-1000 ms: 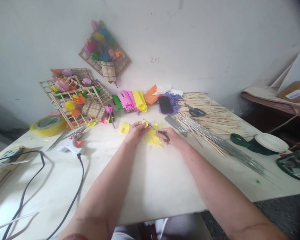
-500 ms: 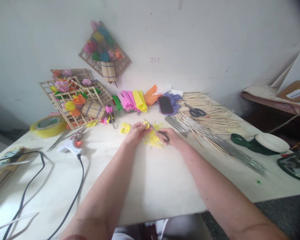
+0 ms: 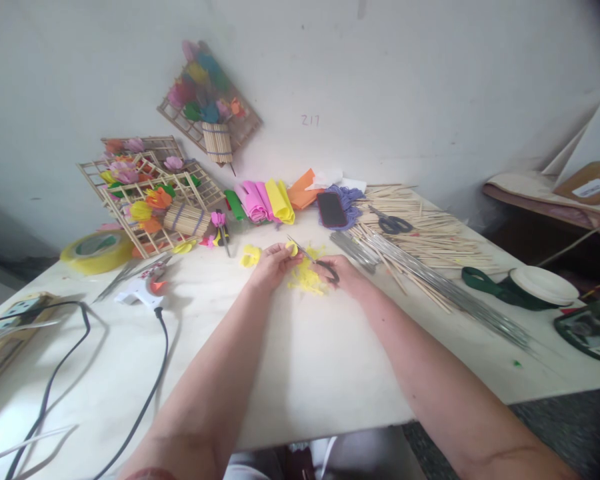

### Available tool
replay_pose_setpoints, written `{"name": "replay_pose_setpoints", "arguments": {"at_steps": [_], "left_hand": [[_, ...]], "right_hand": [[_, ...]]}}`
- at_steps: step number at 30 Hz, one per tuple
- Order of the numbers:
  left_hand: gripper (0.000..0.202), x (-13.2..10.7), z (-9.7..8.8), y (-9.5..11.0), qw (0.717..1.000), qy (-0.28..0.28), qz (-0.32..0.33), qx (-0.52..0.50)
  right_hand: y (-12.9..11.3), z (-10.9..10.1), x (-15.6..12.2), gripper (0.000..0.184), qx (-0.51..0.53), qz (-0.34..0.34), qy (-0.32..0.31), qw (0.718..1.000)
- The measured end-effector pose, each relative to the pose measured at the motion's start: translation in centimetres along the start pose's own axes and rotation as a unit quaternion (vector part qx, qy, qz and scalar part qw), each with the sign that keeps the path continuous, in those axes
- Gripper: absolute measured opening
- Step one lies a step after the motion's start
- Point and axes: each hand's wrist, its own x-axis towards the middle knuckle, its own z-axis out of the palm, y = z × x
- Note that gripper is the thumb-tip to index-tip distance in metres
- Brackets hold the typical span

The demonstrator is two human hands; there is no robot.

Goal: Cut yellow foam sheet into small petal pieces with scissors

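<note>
Where fingers (image 3: 279,256) pinch, yellow piece (image 3: 293,249) half hidden, scissors (image 3: 306,255) handles covered

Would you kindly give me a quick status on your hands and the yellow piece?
Left hand pinching yellow piece. Right hand gripping scissors, tips at the piece. Yellow scraps on table between hands.

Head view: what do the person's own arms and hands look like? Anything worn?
The left hand and right hand are bare: no gloves, no ring or watch visible. The left forearm and right forearm are uncovered too. A reddish strip at the bottom edge, on the left arm, may be a sleeve hem.
</note>
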Motion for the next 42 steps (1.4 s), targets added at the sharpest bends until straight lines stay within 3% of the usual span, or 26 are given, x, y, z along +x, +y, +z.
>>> {"name": "replay_pose_setpoints", "arguments": {"at_steps": [17, 33, 42], "left_hand": [[0.020, 0.12, -0.06, -0.01, 1.000, 0.015, 0.003, -0.006], [0.024, -0.03, -0.02, 0.01, 0.999, -0.032, -0.012, 0.033], [0.024, 0.07, -0.05, 0.09, 0.999, -0.032, -0.011, 0.036]], "right_hand": [[0.16, -0.05, 0.07, 0.031, -0.001, -0.002, -0.001, 1.000], [0.35, -0.16, 0.07, 0.034, 0.024, 0.016, -0.014, 0.999], [0.11, -0.10, 0.04, 0.033, 0.031, 0.011, -0.011, 0.999]]}}
